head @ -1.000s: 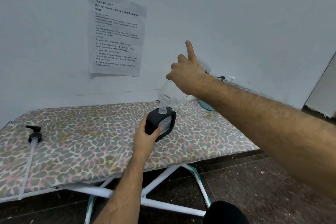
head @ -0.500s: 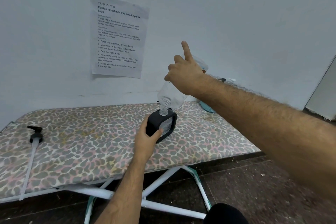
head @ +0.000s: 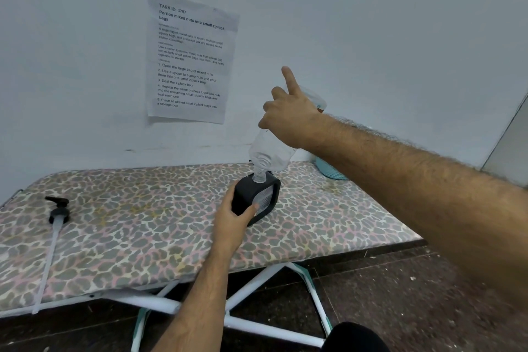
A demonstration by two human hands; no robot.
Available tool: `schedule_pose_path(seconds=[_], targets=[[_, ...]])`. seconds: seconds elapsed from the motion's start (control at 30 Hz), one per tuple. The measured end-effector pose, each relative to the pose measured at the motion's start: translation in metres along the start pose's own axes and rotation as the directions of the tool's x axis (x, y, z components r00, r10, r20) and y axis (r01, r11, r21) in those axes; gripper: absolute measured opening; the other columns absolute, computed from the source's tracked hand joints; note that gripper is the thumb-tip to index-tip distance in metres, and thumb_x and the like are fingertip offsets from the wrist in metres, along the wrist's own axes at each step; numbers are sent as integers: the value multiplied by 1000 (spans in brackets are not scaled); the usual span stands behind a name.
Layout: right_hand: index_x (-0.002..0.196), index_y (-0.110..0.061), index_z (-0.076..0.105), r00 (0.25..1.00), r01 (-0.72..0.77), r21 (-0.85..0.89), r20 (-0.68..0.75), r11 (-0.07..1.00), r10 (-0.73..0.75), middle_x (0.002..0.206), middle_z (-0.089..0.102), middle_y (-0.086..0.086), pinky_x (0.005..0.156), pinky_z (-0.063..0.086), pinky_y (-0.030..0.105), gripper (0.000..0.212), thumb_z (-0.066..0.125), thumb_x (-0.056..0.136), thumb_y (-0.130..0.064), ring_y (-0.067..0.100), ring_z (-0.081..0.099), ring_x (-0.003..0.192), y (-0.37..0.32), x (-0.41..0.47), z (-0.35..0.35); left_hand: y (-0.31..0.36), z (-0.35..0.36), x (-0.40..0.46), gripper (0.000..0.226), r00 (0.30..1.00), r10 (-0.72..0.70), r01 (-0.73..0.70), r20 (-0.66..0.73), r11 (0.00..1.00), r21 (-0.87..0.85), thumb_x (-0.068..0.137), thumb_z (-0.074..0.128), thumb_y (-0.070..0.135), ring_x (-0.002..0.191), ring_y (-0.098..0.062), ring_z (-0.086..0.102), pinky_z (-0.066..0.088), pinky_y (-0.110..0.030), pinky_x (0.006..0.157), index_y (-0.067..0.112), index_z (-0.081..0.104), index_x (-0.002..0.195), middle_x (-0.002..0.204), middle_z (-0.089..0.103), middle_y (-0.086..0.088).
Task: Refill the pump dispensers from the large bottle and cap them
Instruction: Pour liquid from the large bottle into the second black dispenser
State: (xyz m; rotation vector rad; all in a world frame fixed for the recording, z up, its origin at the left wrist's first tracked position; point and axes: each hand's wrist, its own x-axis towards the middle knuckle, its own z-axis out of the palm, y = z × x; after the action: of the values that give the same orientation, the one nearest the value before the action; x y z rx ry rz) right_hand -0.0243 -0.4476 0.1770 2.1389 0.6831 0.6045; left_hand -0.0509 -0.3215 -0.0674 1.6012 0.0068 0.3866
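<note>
Little has moved since a second ago: your right hand (head: 288,111) still holds the clear large bottle (head: 271,151) upended, index finger raised, its neck in the mouth of the black dispenser (head: 257,198). Your left hand (head: 233,221) grips that dispenser, upright on the leopard-print ironing board (head: 143,223). Its pump head (head: 58,213) lies well apart at the board's left end.

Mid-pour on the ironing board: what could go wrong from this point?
The clear bottle is upended, its neck in the black dispenser, which could overfill unseen through its dark body. The dispenser stands on a padded ironing board, steadied only by the left hand, so it might tip. The right hand grips with its index finger raised, a looser hold.
</note>
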Motion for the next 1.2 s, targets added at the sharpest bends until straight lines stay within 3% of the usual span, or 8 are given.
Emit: schedule_pose_path(seconds=[0.17,0.43,1.2], targets=[[117,-30,65,1000,15,-2,11,1000,-15,104,59,-2,111,-9,69,31,52,97,-11,31,45,120,-1,2,-3,0,0,1,59,1000,3,-3,1,1000,-1,88,74,19,115,-2,61,53,-36,100,45,49,134,125,63,18],[116,-32,64,999,50,-6,-6,999,-50,89,45,-4,114,-7,69,33,50,96,-9,30,47,118,1,4,-6,-3,0,2,64,1000,-17,17,7,1000,-16,88,74,15,118,-4,60,51,-38,103,31,47,144,130,62,12],[113,-31,66,996,89,-49,-1,995,-89,93,55,-5,117,1,65,31,52,95,-10,29,46,119,-8,20,-18,-3,-1,2,62,1000,-1,1,11,1000,-21,88,73,14,112,1,62,54,-30,97,30,50,143,126,64,17]])
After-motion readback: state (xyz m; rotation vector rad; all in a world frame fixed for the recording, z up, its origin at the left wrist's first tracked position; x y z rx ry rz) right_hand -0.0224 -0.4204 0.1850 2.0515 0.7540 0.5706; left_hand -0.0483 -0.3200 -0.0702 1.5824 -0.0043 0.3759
